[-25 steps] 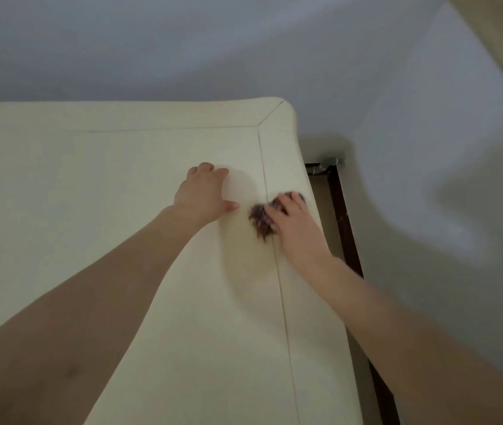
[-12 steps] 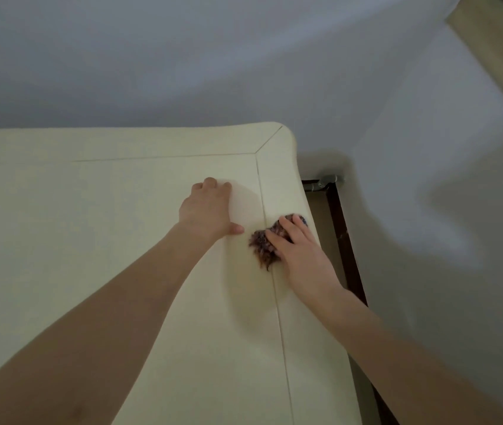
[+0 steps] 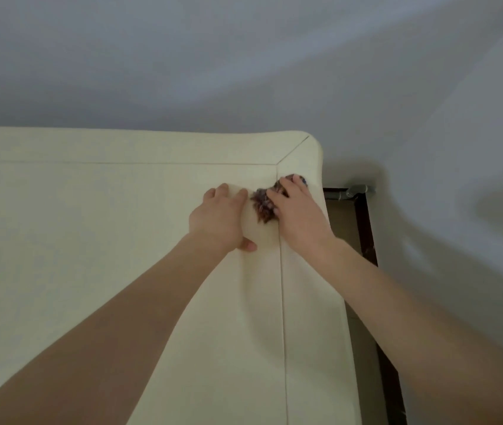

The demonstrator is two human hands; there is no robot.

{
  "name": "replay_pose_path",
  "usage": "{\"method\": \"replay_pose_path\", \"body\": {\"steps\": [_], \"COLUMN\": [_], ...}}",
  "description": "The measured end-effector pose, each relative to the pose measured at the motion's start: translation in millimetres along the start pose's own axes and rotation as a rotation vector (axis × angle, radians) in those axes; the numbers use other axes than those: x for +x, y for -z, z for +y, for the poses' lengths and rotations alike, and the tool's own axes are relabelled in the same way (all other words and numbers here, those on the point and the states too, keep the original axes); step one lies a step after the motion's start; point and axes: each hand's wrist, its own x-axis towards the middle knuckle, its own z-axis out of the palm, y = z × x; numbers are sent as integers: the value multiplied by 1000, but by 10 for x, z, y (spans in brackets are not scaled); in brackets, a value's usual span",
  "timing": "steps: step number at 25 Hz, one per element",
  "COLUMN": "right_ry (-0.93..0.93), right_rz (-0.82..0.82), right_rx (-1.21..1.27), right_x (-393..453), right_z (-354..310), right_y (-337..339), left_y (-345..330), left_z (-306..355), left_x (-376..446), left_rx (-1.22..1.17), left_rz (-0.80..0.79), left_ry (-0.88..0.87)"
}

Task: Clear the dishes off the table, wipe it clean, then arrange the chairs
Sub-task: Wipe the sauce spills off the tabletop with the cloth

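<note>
The cream table (image 3: pixel 90 240) fills the left and middle of the head view, its far right corner rounded. A small dark brown-purple cloth (image 3: pixel 262 207) lies bunched near that corner, on the seam of the table's border. My right hand (image 3: pixel 299 216) lies over the cloth with its fingers laid across it, pressing it onto the surface. My left hand (image 3: pixel 222 219) rests palm down on the table just left of the cloth, thumb stretched toward me. No dishes or chairs are in view.
A white wall (image 3: pixel 244 72) runs behind the table and along its right side. In the narrow gap on the right there is a dark wooden frame (image 3: pixel 366 240) and a grey pipe fitting (image 3: pixel 357 190) near the floor.
My right hand has slid the cloth farther away along the border seam toward the table's far corner. My left hand has stayed beside it, now closer to the cloth.
</note>
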Motion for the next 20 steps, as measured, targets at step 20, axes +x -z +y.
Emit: {"method": "replay_pose_path", "body": {"steps": [20], "right_ry": [-213], "right_rz": [-3], "right_rx": [266], "right_x": [-17], "right_z": [358], "right_y": [155], "left_y": [17], "left_z": [43], "left_x": [16], "left_rx": [-23], "left_rz": [-23], "left_ry": [33]}}
